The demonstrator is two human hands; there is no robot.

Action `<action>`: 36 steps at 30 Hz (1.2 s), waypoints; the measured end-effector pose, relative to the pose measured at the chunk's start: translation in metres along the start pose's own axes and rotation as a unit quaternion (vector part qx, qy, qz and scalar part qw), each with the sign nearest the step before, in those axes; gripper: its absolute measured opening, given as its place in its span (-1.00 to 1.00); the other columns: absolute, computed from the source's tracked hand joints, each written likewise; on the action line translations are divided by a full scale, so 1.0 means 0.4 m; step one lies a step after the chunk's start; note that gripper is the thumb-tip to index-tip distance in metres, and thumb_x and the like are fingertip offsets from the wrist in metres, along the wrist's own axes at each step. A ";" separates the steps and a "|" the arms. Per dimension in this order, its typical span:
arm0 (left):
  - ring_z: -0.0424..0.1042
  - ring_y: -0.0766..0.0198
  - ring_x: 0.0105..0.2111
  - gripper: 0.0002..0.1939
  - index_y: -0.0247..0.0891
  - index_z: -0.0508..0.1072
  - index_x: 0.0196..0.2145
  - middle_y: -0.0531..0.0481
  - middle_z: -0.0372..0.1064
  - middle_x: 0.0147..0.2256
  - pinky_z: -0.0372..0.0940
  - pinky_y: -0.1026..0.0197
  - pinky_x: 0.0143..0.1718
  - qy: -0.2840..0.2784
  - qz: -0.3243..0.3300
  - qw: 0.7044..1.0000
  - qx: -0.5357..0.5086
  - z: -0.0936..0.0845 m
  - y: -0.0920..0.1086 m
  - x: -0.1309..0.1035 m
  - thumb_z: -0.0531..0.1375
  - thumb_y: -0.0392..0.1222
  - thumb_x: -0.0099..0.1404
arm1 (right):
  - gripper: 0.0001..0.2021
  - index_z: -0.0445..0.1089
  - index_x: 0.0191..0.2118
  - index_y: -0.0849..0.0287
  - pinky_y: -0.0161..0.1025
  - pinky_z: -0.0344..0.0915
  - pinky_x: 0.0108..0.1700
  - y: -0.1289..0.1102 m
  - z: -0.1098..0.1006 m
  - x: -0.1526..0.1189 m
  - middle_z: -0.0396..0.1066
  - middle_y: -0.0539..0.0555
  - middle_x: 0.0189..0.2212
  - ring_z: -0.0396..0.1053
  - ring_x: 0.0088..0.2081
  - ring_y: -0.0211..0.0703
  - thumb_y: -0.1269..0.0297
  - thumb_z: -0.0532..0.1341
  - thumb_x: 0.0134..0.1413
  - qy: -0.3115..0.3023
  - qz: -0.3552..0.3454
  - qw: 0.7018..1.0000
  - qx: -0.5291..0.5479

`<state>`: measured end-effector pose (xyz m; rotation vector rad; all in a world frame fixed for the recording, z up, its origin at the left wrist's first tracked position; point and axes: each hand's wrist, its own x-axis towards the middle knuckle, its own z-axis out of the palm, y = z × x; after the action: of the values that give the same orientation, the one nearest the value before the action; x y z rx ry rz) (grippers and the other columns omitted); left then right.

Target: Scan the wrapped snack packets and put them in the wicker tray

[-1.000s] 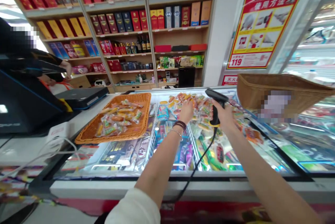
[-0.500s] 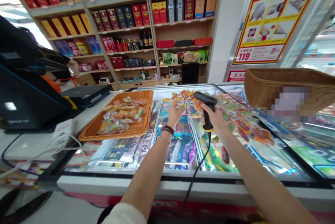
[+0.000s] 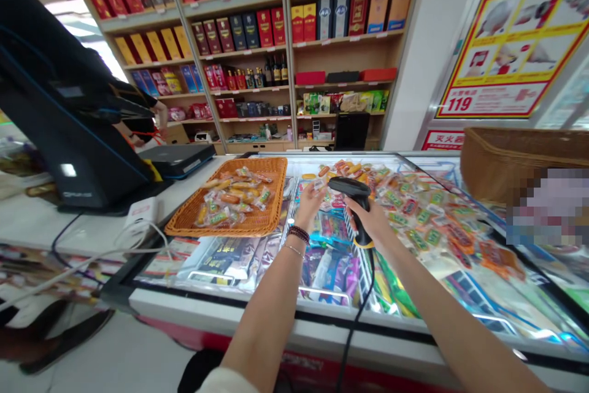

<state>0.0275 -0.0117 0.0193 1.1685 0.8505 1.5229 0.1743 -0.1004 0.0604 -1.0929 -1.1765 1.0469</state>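
Observation:
My right hand [image 3: 370,216] is wrapped round the grip of a black barcode scanner [image 3: 350,187], whose head points left toward my left hand. My left hand [image 3: 309,204] pinches a small clear-wrapped snack [image 3: 319,184] just in front of the scanner head; its details are blurred. Both hands are above the glass top of a chest freezer [image 3: 193,307]. Past them, a pile of small wrapped snacks [image 3: 407,197] spreads over the glass to the right. To the left, an orange wicker basket [image 3: 276,200] holds several wrapped sausage-like snacks [image 3: 232,197].
A black cable [image 3: 356,313] hangs from the scanner over the freezer's front edge. At left stand a dark checkout terminal [image 3: 87,154] and a flat black scale [image 3: 177,159]. A brown basket [image 3: 488,163] stands at right. Another person's arm [image 3: 159,117] shows behind the terminal.
The view has swung left, so things sit farther right. My left hand has lifted from near the pile with a wrapped snack, and the scanner head is now close to it.

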 end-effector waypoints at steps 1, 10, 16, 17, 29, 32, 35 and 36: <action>0.57 0.13 -0.18 -0.49 -0.24 0.52 -0.07 -0.15 0.58 -0.20 0.47 0.16 -0.22 -0.005 -0.002 1.000 -0.005 -0.001 -0.001 -0.002 0.48 -0.06 0.04 | -0.51 0.25 -0.47 0.09 -0.34 0.12 -0.73 0.001 -0.005 -0.004 0.30 -0.11 -0.67 0.21 -0.75 -0.32 -0.18 0.43 -0.18 -0.004 0.003 1.000 -0.007; 0.52 0.25 -0.38 -0.35 -0.24 0.47 -0.05 -0.06 0.53 -0.29 0.39 0.28 -0.42 0.003 -0.017 1.000 -0.013 -0.012 -0.001 0.000 0.52 -0.11 -0.12 | -0.57 0.26 -0.55 0.07 -0.29 0.15 -0.67 -0.002 -0.013 -0.027 0.24 -0.06 -0.80 0.21 -0.78 -0.25 -0.17 0.31 -0.03 -0.003 -0.026 0.987 -0.159; 0.50 0.29 -0.46 -0.34 -0.25 0.48 -0.04 -0.04 0.52 -0.33 0.33 0.31 -0.50 0.015 -0.028 0.999 0.000 -0.019 0.006 0.001 0.53 -0.14 -0.11 | -0.62 0.26 -0.56 0.05 -0.24 0.19 -0.59 -0.014 -0.014 -0.041 0.27 -0.02 -0.82 0.23 -0.76 -0.19 -0.10 0.26 0.06 0.005 -0.041 0.971 -0.236; 0.50 0.29 -0.46 -0.35 -0.25 0.48 -0.04 -0.04 0.52 -0.33 0.33 0.32 -0.50 0.018 -0.026 0.999 0.001 -0.020 0.007 0.001 0.52 -0.15 -0.11 | -0.62 0.26 -0.57 0.04 -0.24 0.19 -0.58 -0.016 -0.014 -0.042 0.27 -0.02 -0.82 0.23 -0.76 -0.18 -0.09 0.25 0.06 0.005 -0.040 0.970 -0.238; 0.50 0.28 -0.38 -0.42 -0.25 0.51 -0.09 -0.10 0.57 -0.25 0.35 0.32 -0.46 0.027 -0.012 1.000 -0.009 -0.024 0.007 0.002 0.49 -0.19 -0.12 | -0.64 0.28 -0.56 0.04 -0.24 0.16 -0.60 -0.023 -0.018 -0.045 0.27 -0.02 -0.82 0.22 -0.76 -0.18 -0.06 0.28 0.04 0.001 -0.032 0.973 -0.228; 0.49 0.29 -0.40 -0.40 -0.25 0.50 -0.09 -0.10 0.57 -0.24 0.32 0.33 -0.48 0.023 -0.007 1.000 -0.013 -0.024 0.007 0.001 0.49 -0.17 -0.13 | -0.65 0.28 -0.57 0.04 -0.24 0.18 -0.58 -0.027 -0.020 -0.048 0.28 -0.02 -0.82 0.23 -0.75 -0.17 -0.05 0.25 0.06 0.005 -0.040 0.969 -0.243; 0.47 0.32 -0.45 -0.40 -0.24 0.49 -0.07 -0.09 0.57 -0.27 0.30 0.33 -0.49 0.025 -0.015 1.000 -0.011 -0.024 0.006 0.001 0.49 -0.17 -0.11 | -0.65 0.27 -0.59 0.04 -0.23 0.19 -0.58 -0.031 -0.022 -0.050 0.27 -0.02 -0.82 0.24 -0.75 -0.16 -0.04 0.26 0.06 0.010 -0.050 0.966 -0.254; 0.46 0.33 -0.46 -0.41 -0.24 0.49 -0.06 -0.08 0.57 -0.28 0.29 0.33 -0.50 0.027 -0.019 0.999 -0.011 -0.023 0.005 0.001 0.48 -0.17 -0.10 | -0.64 0.27 -0.59 0.04 -0.23 0.19 -0.58 -0.031 -0.024 -0.051 0.27 -0.01 -0.82 0.25 -0.75 -0.16 -0.03 0.26 0.06 0.011 -0.051 0.965 -0.256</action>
<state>0.0179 -0.0117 0.0187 1.0943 0.8851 1.5340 0.1824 -0.1231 0.0686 -1.4165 -1.5152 0.6595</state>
